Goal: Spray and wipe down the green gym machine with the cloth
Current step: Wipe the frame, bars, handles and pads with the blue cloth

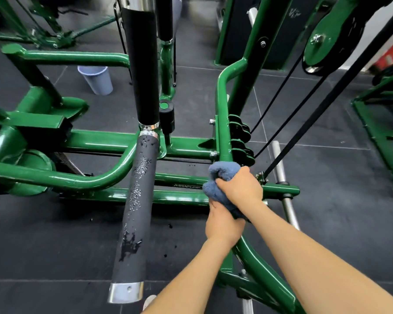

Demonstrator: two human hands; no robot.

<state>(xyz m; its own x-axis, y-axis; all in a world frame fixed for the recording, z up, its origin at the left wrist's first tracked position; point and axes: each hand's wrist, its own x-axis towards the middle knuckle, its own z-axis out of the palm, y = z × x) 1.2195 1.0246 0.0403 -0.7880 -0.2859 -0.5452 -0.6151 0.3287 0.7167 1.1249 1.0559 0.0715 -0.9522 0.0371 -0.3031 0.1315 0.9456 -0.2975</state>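
The green gym machine [224,114] fills the view, its painted tubes crossing a dark floor. A blue cloth [220,175] is bunched around the curved green tube at centre right. My right hand [241,186] grips the cloth from above, fingers curled round it and the tube. Just below, my left hand [222,220] holds the same tube and the cloth's lower end. A grey foam-covered handle bar [136,207], worn and speckled with droplets, runs toward me at centre left. No spray bottle is in view.
A pale blue bucket [95,79] stands on the floor at the back left. Black cables [304,114] run diagonally from a pulley wheel [327,37] at the upper right. A chrome bar [284,184] lies right of my hands. More green frames stand around.
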